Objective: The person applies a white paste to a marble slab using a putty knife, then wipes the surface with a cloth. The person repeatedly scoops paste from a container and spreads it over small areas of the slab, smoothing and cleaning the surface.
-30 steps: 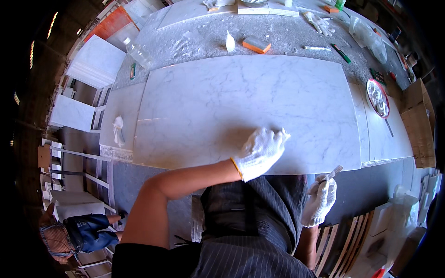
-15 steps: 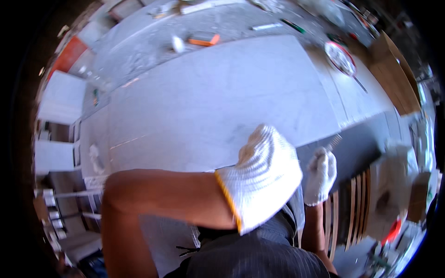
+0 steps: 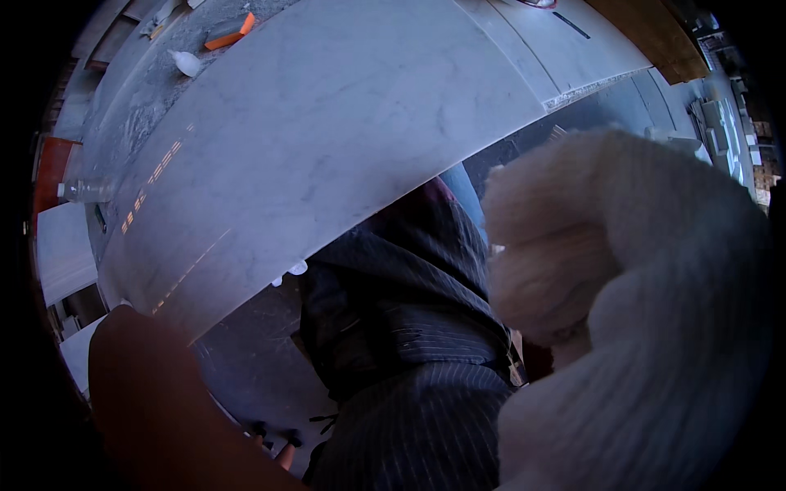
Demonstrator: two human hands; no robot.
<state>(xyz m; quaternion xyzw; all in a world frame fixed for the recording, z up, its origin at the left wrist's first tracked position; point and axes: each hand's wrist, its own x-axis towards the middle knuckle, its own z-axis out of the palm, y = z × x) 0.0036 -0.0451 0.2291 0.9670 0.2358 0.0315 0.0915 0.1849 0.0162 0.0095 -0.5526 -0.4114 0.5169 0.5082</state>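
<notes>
A white knitted glove covers my left hand (image 3: 655, 303), which looms large and close on the right, its fingers curled inward. Whatever those fingers may hold is hidden. The bent left arm (image 3: 155, 401) rises at the lower left. Behind the glove, my right hand is mostly covered; a dark sliver that looks like the right forearm (image 3: 538, 362) shows below it. A small pale ribbed tip (image 3: 559, 131) peeks out above the left glove. Beyond my hands lies a wide white slab with grey veins (image 3: 327, 123), its near edge running diagonally past my dark striped clothing (image 3: 409, 327).
Far left on the dusty surface are an orange-edged block (image 3: 232, 33), a white cone-tipped piece (image 3: 185, 63) and a clear plastic bottle (image 3: 86, 191). A cardboard box (image 3: 655, 37) and a thin dark stick (image 3: 571, 24) are at the far right. Grey floor (image 3: 262, 344) shows below the slab.
My left hand has come up close and now covers the right hand, which earlier showed gripping a thin ribbed-ended piece. The view has tilted, shifting the slab up and left.
</notes>
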